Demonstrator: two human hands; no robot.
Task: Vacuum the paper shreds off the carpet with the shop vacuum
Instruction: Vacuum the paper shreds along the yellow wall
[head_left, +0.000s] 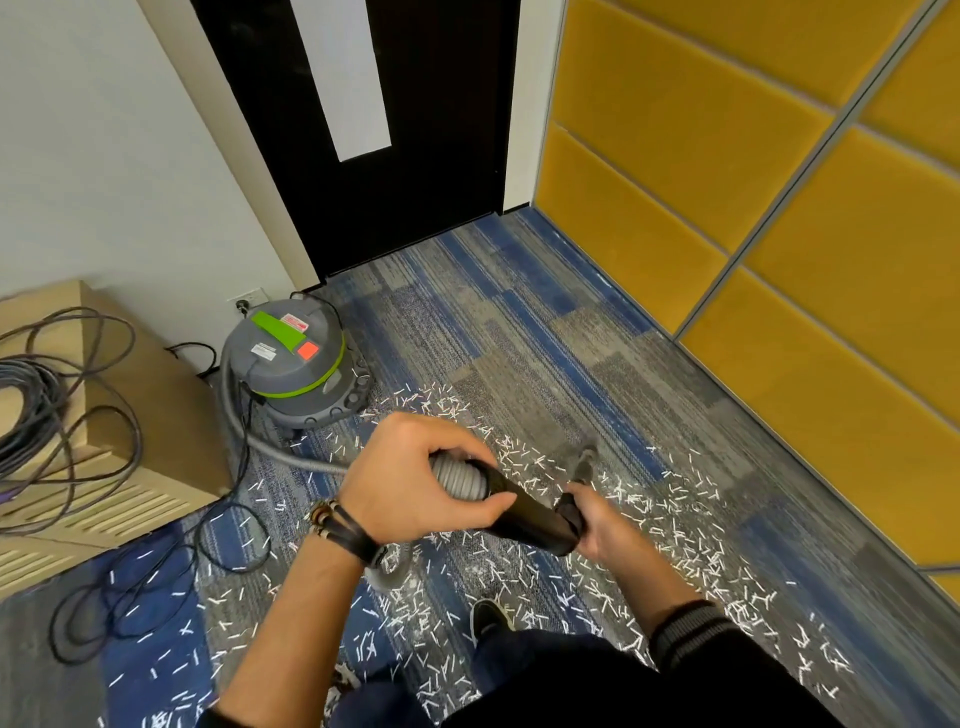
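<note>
Looking down on the carpet, striped blue and grey, and finding it littered with paper shreds from just in front of the shop vacuum out to well off on its right and near side. Finding bare pile only beyond the shop vacuum, toward the door. Judging the job as barely begun, if begun at all, with nearly the whole spill left to suck up and no nozzle clearly touching the floor.

Noting the shop vacuum standing upright near the wall, lid on and drum closed, so not being able to tell what is inside. Passing to the wooden box just left of the shop vacuum, carrying loose coils of cable on top, and not seeing past its slatted side.

Following the grey hose curving out of the shop vacuum's left side and along the floor in front of it, up to a ribbed cuff joined to a black tube, held in the air well in front of the shop vacuum. Seeing the left grip wrapping fingers and thumb round the ribbed cuff, and the right grip curling round the tube's end farthest from the shop vacuum. Catching a blurred grey part just past the right grip, too smeared to name
</note>
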